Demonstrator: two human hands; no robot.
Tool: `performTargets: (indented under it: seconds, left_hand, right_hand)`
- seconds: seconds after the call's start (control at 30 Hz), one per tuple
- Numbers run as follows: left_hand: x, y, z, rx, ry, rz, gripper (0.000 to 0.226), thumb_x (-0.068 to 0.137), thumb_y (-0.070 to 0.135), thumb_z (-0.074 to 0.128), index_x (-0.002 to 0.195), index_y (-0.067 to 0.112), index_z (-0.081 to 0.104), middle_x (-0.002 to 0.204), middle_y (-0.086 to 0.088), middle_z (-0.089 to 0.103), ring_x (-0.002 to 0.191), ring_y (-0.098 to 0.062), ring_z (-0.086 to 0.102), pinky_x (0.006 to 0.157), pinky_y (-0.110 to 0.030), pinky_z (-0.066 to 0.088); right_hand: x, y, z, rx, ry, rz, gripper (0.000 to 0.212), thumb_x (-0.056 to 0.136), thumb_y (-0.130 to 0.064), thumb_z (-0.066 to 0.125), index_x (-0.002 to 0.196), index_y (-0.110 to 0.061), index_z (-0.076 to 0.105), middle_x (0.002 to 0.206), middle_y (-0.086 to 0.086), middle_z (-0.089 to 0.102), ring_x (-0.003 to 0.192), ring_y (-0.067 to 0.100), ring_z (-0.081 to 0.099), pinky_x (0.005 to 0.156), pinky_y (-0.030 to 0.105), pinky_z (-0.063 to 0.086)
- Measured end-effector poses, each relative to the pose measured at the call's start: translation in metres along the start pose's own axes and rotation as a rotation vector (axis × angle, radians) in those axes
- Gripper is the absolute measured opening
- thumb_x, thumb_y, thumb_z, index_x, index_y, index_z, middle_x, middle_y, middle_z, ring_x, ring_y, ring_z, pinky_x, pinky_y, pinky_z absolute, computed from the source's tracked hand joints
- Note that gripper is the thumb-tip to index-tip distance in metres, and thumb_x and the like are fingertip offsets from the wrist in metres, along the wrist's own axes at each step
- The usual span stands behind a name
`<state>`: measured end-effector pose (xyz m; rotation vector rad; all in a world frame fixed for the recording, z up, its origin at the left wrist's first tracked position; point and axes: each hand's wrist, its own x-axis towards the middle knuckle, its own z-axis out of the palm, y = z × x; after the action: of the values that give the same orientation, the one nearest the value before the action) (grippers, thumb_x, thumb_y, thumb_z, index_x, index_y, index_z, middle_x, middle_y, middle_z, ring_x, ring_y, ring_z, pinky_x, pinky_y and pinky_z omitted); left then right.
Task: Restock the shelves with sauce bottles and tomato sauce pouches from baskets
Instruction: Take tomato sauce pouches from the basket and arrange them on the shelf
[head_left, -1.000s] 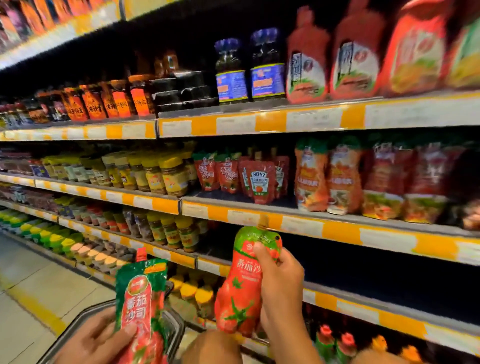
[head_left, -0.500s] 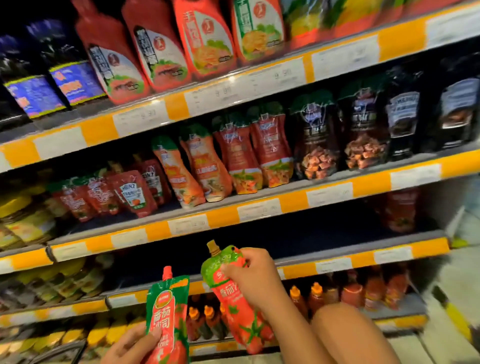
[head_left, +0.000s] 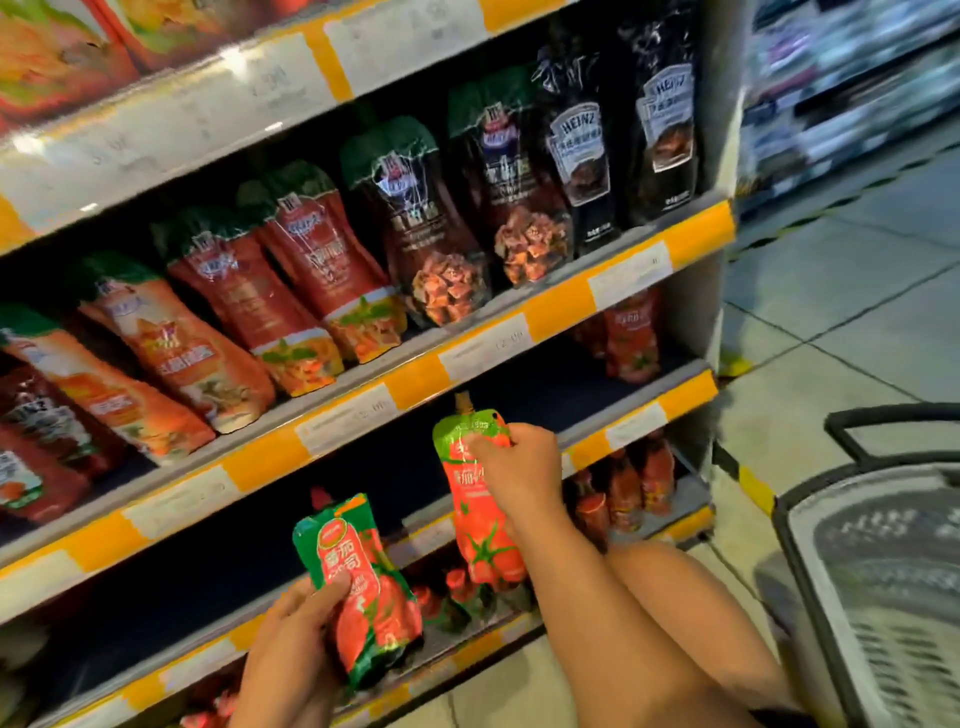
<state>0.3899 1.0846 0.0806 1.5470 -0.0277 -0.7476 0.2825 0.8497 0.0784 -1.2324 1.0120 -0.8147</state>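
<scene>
My right hand grips a tomato sauce pouch with a green top and a brown spout, held upright in front of the dark, mostly bare third shelf. My left hand holds a second tomato sauce pouch with a red cap, lower and to the left. A few matching red pouches stand at the right end of that shelf. Red sauce bottles line the bottom shelf.
The shelf above carries rows of orange, red and dark Heinz pouches. A grey shopping basket with a black handle stands on the tiled floor at the right. My bare knee is beside the bottom shelf. The shelving unit ends at the right.
The view has swung right and down along the shelves. Both hands still hold their pouches; the right one has moved toward the bare shelf. The basket has come into view at right.
</scene>
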Motion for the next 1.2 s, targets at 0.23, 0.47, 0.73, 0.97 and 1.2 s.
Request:
performTargets:
  seconds: [0.23, 0.47, 0.73, 0.97, 1.2]
  left_hand:
    - [0.034, 0.011, 0.059, -0.018, -0.064, 0.039, 0.049, 0.089, 0.016, 0.07, 0.128, -0.01, 0.059, 0.118, -0.034, 0.069, 0.107, -0.048, 0.069, 0.084, -0.051, 0.061]
    - [0.056, 0.022, 0.111, 0.03, -0.099, 0.061, 0.054, 0.09, 0.012, 0.074, 0.136, -0.005, 0.051, 0.118, -0.026, 0.072, 0.106, -0.041, 0.073, 0.093, -0.058, 0.057]
    - [0.083, 0.03, 0.173, -0.011, -0.088, 0.028, 0.064, 0.087, 0.007, 0.077, 0.145, 0.005, 0.051, 0.117, -0.02, 0.074, 0.098, -0.034, 0.077, 0.077, -0.054, 0.063]
    - [0.096, 0.028, 0.2, -0.051, -0.089, 0.078, 0.065, 0.087, 0.003, 0.076, 0.146, 0.015, 0.052, 0.117, -0.015, 0.076, 0.097, -0.031, 0.077, 0.076, -0.05, 0.062]
    - [0.098, 0.027, 0.221, -0.042, -0.136, 0.177, 0.03, 0.09, 0.001, 0.075, 0.11, 0.02, 0.065, 0.109, -0.004, 0.078, 0.09, -0.022, 0.078, 0.079, -0.042, 0.059]
  right_hand:
    - [0.058, -0.026, -0.055, 0.09, 0.218, 0.018, 0.034, 0.073, -0.032, 0.075, 0.054, -0.015, 0.054, 0.051, 0.0, 0.05, 0.051, 0.021, 0.05, 0.05, 0.043, 0.043]
    - [0.092, -0.035, -0.092, 0.187, 0.305, -0.063, 0.043, 0.086, -0.015, 0.07, 0.057, -0.021, 0.039, 0.048, -0.013, 0.033, 0.048, 0.011, 0.028, 0.047, 0.026, 0.025]
    - [0.114, -0.043, -0.127, 0.167, 0.394, -0.291, 0.023, 0.093, -0.019, 0.064, 0.08, -0.003, 0.054, 0.067, -0.003, 0.051, 0.058, 0.01, 0.042, 0.057, 0.032, 0.036]
    - [0.124, -0.042, -0.137, 0.094, 0.426, -0.394, 0.03, 0.098, -0.023, 0.061, 0.073, -0.021, 0.045, 0.067, -0.008, 0.049, 0.059, 0.005, 0.042, 0.06, 0.035, 0.037]
    - [0.153, -0.048, -0.159, 0.084, 0.45, -0.463, 0.024, 0.093, -0.017, 0.055, 0.076, -0.013, 0.039, 0.07, -0.002, 0.04, 0.062, 0.006, 0.035, 0.059, 0.031, 0.031]
